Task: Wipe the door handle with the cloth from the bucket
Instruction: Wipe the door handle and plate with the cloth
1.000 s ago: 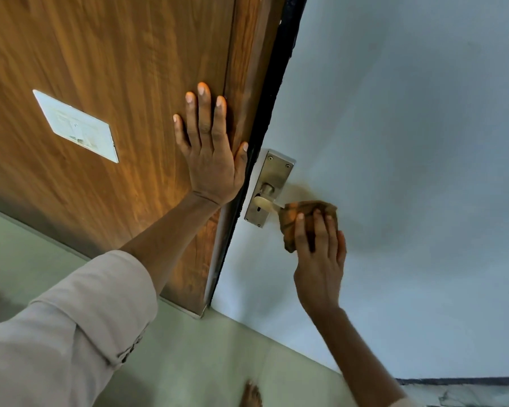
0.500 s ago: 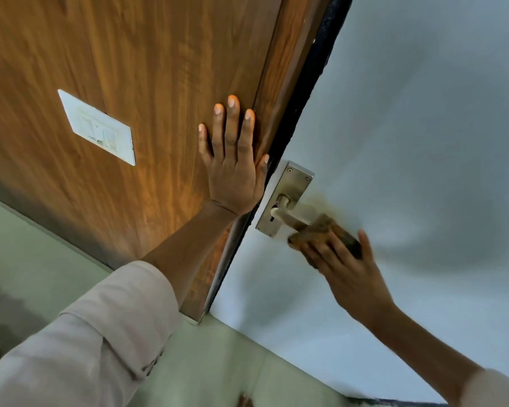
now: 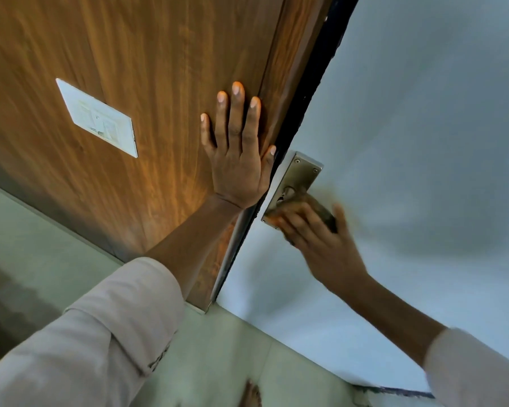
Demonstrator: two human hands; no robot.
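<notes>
Pressing flat against the brown wooden panel (image 3: pixel 130 69), the left hand (image 3: pixel 237 160) lay spread wide, fingers straight and a little fanned, palm on the wood and holding nothing. Its thumb reached toward the panel's right edge, just beside the dark gap (image 3: pixel 306 92) where the wood met the pale door (image 3: pixel 423 127). A light sleeve (image 3: pixel 100 333) covered that arm up to the middle of the forearm. A white rectangular plate (image 3: pixel 97 117) sat on the wood, well apart from the hand, toward the panel's left side.

On the pale door, close to its left edge, the metal backplate (image 3: pixel 301 171) of the door handle (image 3: pixel 288 195) stood out; two screws showed at its upper end. The lever itself was mostly hidden. The right hand (image 3: pixel 321 242) was curled over the brownish cloth (image 3: pixel 323 211), fingers bent across it and pressing it onto the handle at the lower end of the plate, so that cloth and metal touched. The thumb stuck out to the right, apart from the fingers. That hand was blurred, and how tightly it held the cloth I could not tell. A faint brownish smudge showed on the door just above the cloth. Below, at the floor (image 3: pixel 218 362), the tip of a bare foot (image 3: pixel 250 395) showed near the bottom edge of the view.
</notes>
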